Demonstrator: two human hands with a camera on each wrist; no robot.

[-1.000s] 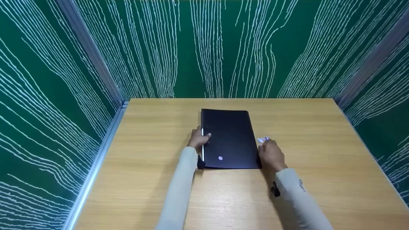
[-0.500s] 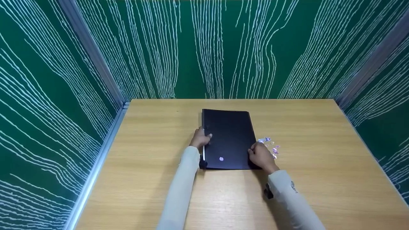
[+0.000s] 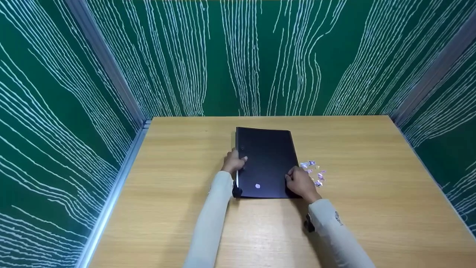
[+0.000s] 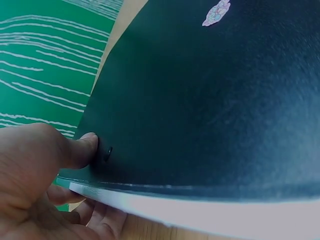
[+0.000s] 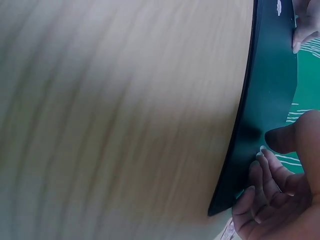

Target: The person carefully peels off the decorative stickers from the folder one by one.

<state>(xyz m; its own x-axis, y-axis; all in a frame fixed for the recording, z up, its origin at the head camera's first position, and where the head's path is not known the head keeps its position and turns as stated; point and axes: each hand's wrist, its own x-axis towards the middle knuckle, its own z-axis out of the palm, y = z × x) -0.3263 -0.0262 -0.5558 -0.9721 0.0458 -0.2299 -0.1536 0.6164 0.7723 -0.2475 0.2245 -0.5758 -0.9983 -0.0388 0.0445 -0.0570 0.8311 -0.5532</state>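
Observation:
A black folder (image 3: 266, 156) lies on the table with its pale-edged spine to the left. A small pink sticker (image 3: 257, 186) is on its lower left cover, also visible as a patterned sticker (image 4: 217, 12) in the left wrist view. My left hand (image 3: 233, 162) grips the spine, thumb on the cover and fingers beneath. Over the lower right part of the folder, my right hand (image 3: 301, 182) has its fingers curled, tips touching the cover beside the thumb (image 5: 285, 137). Whether anything is pinched there is hidden.
Several small pinkish-purple pieces (image 3: 319, 175) lie scattered on the wooden table (image 3: 178, 167) just right of the folder. Green walls with white lines (image 3: 238, 56) enclose the table's back and sides.
My right hand has moved from the small scattered pieces leftward onto the folder's lower right part, uncovering more of them. My left hand keeps its grip on the spine.

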